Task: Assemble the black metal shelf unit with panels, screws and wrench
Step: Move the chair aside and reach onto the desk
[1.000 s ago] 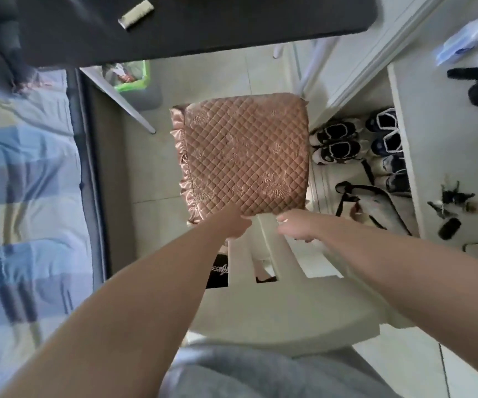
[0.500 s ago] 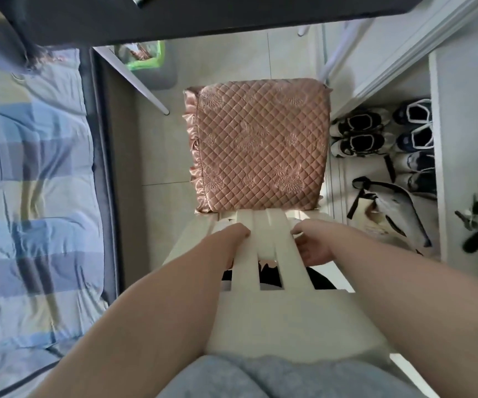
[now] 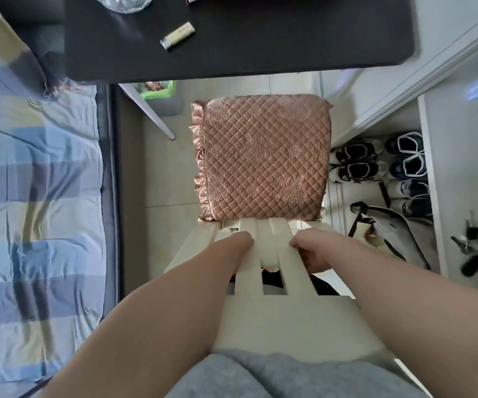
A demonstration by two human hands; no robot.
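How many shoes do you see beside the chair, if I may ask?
6: two white sneakers nearest the chair, four darker shoes in a column to their right; the white counter may hide more.

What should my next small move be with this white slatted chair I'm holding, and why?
Probably slide the white slatted chair forward under the black table. The left hand and right hand grip its back slats, its pink quilted cushion sits just short of the table edge, and tucking it in would free floor space for assembly.
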